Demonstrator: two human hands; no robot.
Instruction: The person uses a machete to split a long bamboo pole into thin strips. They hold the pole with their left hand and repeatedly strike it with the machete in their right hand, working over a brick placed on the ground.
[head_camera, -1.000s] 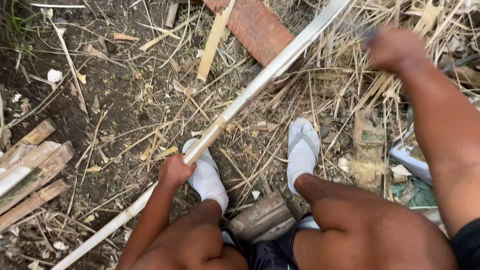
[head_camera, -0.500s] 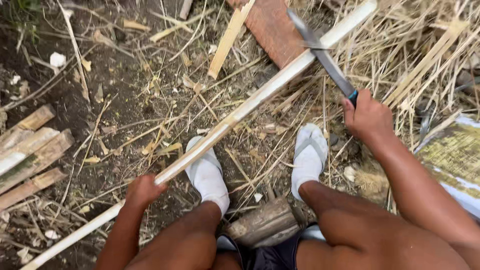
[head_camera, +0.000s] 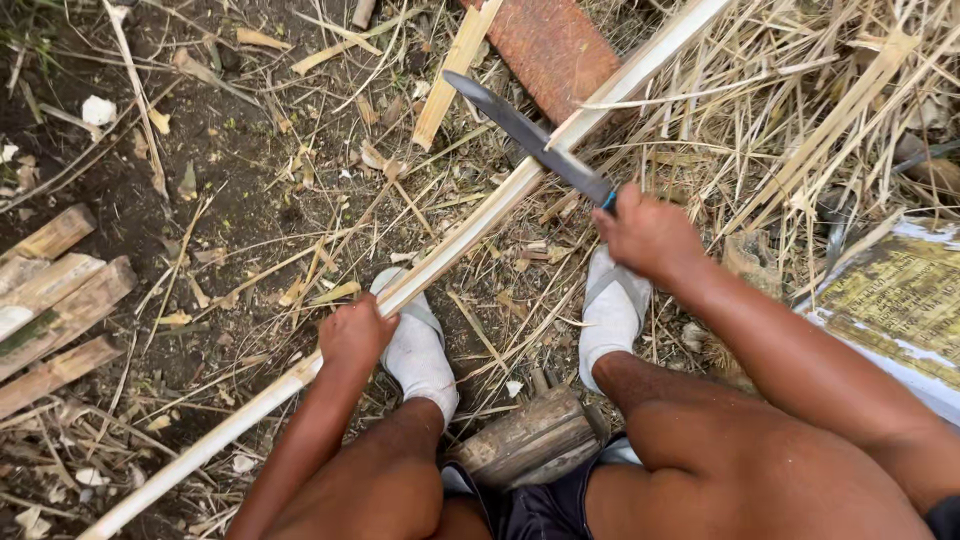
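- Bamboo strip (head_camera: 470, 230): long, pale, split lengthwise, running from near left on the ground up to far right, passing over the left foot in its white sock (head_camera: 420, 350).
- Left hand (head_camera: 355, 335): fingers wrapped tight around the strip just left of that foot, pinning it in place.
- Right hand (head_camera: 650, 235): fist closed on the handle of a dark machete (head_camera: 525, 135), blade pointing far left and lying across the strip's upper edge, apparently touching it.
- Step in hand, by the look of it: trimming or shaving the strip's edge with the blade.
- Next stroke calls for a shallow blade angle, a stroke directed away from the left hand, and a firm hold lower down so the strip does not twist.
- Around: short wooden block (head_camera: 530, 440) between the knees, cut bamboo pieces (head_camera: 50, 290) at left, dry straw litter (head_camera: 800, 110) at far right, rusty flat piece (head_camera: 550, 45) at far centre.
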